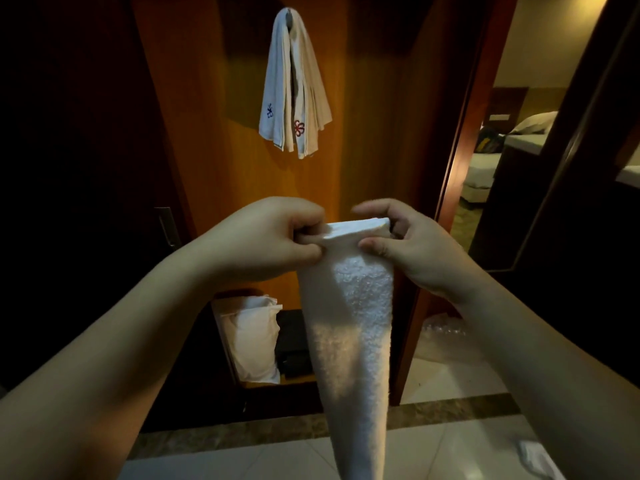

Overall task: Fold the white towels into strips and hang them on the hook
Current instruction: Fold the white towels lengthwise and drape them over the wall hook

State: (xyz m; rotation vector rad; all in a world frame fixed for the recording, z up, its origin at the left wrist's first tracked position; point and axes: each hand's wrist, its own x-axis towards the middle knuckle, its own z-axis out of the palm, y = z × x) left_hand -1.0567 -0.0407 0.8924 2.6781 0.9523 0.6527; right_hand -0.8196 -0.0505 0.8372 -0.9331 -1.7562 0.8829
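Both hands pinch the top edge of a folded white terry towel strip (pixel 353 327), left hand (pixel 266 240) at its left corner, right hand (pixel 408 244) at its right, the strip hanging down. Beyond and above the strip, two thin white embroidered towels (pixel 294 95) drape from a hook (pixel 290 13) on the brown wooden door (pixel 214 116).

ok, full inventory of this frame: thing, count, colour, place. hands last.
folded white terry towel strip: 1, white, held up at centre, hanging down toward the floor
hung embroidered towels: apparently 2, white and cream, draped on the hook
metal wall hook: 1, grey, top of the wooden panel, mostly covered
orange-brown wooden panel: 1, behind the towels
white cloth bundle: 1, low shelf, lower left
crumpled clear plastic: 1, floor at right
bed with pillow: 1, white, room beyond the doorway
left hand: grip pinches the strip's top left edge
right hand: grip pinches the top right edge
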